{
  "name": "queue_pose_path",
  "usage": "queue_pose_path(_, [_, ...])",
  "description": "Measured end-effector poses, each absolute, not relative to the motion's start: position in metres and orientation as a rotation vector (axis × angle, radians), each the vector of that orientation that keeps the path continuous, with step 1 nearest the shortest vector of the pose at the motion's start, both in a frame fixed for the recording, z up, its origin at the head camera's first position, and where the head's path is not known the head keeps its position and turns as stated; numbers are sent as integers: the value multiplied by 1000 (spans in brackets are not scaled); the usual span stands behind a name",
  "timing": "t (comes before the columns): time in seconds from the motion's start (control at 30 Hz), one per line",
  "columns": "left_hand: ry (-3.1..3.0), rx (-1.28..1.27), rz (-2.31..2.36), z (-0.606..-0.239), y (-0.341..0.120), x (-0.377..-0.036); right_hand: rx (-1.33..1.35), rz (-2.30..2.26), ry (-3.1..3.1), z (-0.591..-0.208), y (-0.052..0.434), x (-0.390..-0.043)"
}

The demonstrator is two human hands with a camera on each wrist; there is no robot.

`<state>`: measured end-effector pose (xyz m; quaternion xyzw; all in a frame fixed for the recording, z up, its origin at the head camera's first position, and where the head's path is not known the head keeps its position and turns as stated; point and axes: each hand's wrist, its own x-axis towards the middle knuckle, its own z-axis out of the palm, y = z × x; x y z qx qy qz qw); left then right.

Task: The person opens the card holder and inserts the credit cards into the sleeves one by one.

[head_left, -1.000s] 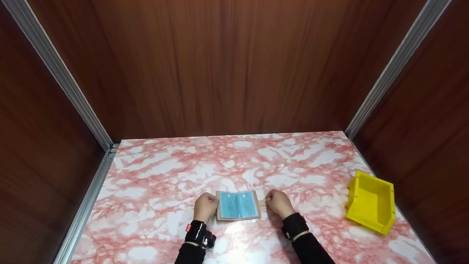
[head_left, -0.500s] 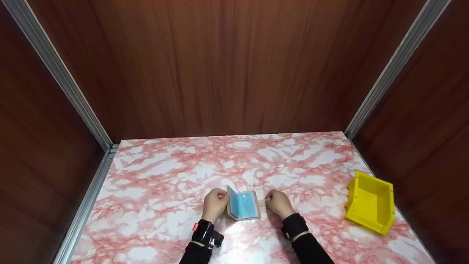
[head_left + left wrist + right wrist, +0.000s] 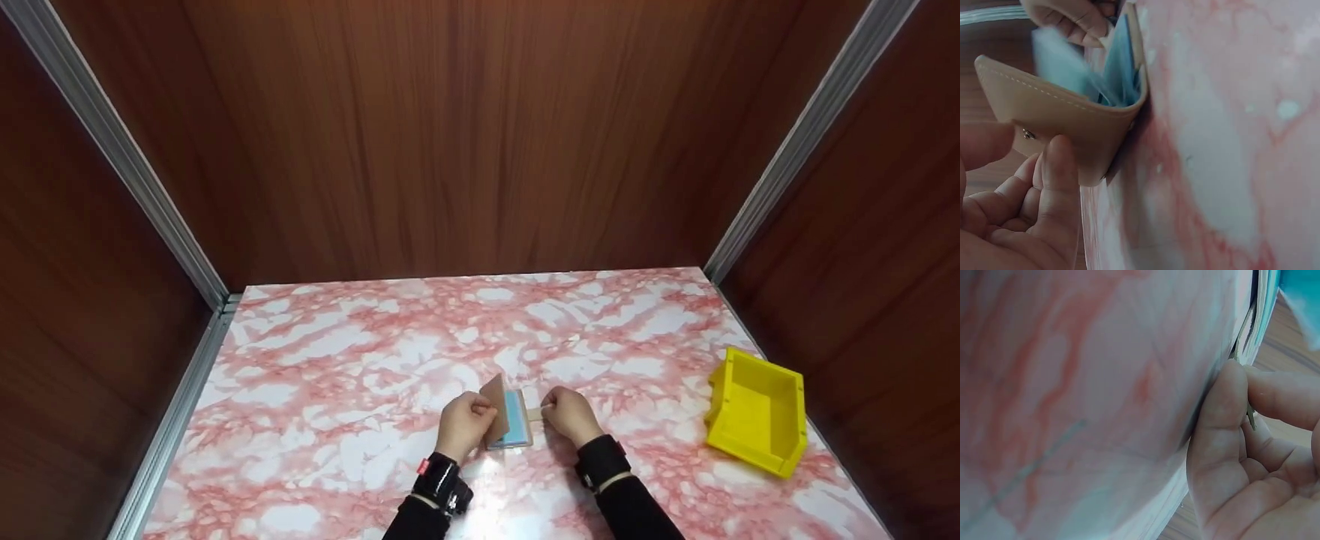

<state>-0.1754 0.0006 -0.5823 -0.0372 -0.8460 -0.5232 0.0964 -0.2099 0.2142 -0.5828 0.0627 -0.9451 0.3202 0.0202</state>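
Note:
A tan card holder [image 3: 495,401] with a stitched cover and light-blue card sleeves [image 3: 516,420] stands partly folded on the table, its left cover tilted up over the sleeves. My left hand [image 3: 463,424] is at that cover. In the left wrist view, the thumb and index fingertips touch its outer face, apart from each other, on either side of a small metal snap [image 3: 1028,134]. Further right, my right hand [image 3: 571,416] pinches the holder's narrow strap [image 3: 534,414]. The right wrist view has this strap's edge between thumb and index finger, with the other fingers curled.
A yellow plastic bin [image 3: 757,412] stands on the right side of the pink-and-white marbled table [image 3: 360,337]. Brown wood-grain panels [image 3: 450,135] rise behind and on both sides, with metal posts in the corners.
My left hand has moved right, bringing the holder's left cover up from flat and over toward the right half. My right hand has stayed in place on the strap.

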Motion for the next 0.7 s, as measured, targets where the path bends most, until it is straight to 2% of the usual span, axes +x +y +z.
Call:
queue_pose_path(0.2, [-2528, -239, -1331, -588, 7, -173, 190, 983, -2930, -584, 214, -209])
queue_pose_path(0.7, [-2633, -235, -1180, -594, 13, -172, 216, 1021, -2872, -577, 209, -208])
